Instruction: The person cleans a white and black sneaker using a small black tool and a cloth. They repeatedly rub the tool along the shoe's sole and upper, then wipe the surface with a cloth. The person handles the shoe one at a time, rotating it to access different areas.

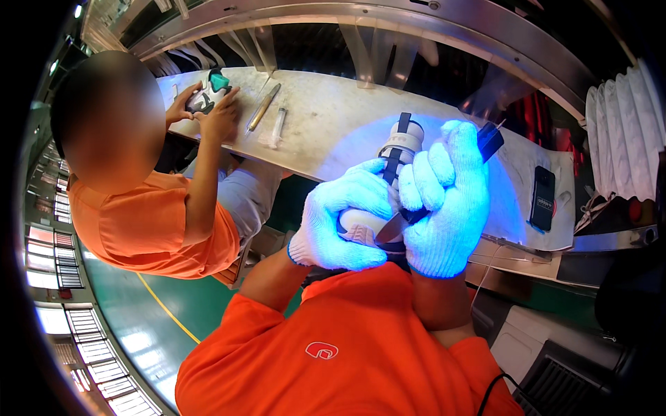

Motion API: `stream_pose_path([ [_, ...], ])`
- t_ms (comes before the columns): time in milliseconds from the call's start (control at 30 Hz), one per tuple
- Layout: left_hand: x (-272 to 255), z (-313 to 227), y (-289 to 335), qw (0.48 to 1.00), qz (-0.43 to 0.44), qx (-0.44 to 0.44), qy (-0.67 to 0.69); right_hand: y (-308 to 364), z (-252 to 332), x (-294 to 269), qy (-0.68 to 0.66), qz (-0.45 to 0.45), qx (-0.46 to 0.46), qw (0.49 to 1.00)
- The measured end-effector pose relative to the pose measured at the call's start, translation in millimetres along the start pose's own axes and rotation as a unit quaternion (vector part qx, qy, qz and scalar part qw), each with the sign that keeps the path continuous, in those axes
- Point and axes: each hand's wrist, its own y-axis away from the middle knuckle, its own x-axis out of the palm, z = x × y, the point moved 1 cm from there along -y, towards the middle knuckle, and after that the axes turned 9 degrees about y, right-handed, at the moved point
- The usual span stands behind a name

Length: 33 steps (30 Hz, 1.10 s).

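Note:
A white shoe with black straps [399, 147] is gripped in my gloved left hand [350, 211], its pale sole end [361, 225] showing between thumb and fingers. My gloved right hand [447, 201] is wrapped round a black-handled knife [391, 229], whose metal blade lies against or just over the shoe by my left thumb. From the top of the right fist sticks a black block with a thin metal pin [490, 141]; whether it belongs to the knife is hidden by the glove. Blue light falls on both gloves and the shoe.
On the pale worktable [326, 104] lie a long wood-toned tool [263, 108], a narrow white brush-like tool [279, 126] and a black phone [542, 198]. At left, a person in orange [149, 222] handles another shoe [208, 93]. A ribbed white duct [624, 132] hangs at right.

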Motion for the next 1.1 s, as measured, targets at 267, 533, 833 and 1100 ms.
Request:
stream_pose_path([
  [267, 11.9, -2.2, 1.7, 1.000, 0.000, 0.016, -0.018, 8.8, 13.9, 23.3, 0.149, -0.071, -0.004, 0.986],
  [533, 11.4, -1.6, 8.8, 1.000, -0.001, 0.015, 0.006, -1.0, -5.2, -9.2, -0.031, 0.051, 0.062, 0.996],
  [833, 7.1, -1.6, 11.8, 1.000, -0.007, 0.024, -0.002, 13.4, -7.9, 9.1, 0.087, -0.015, -0.095, 0.992],
  [1100, -5.9, -0.5, 18.5, 0.999, -0.009, -0.005, 0.045, -10.5, -23.6, -2.8, -0.089, 0.068, 0.090, 0.990],
])
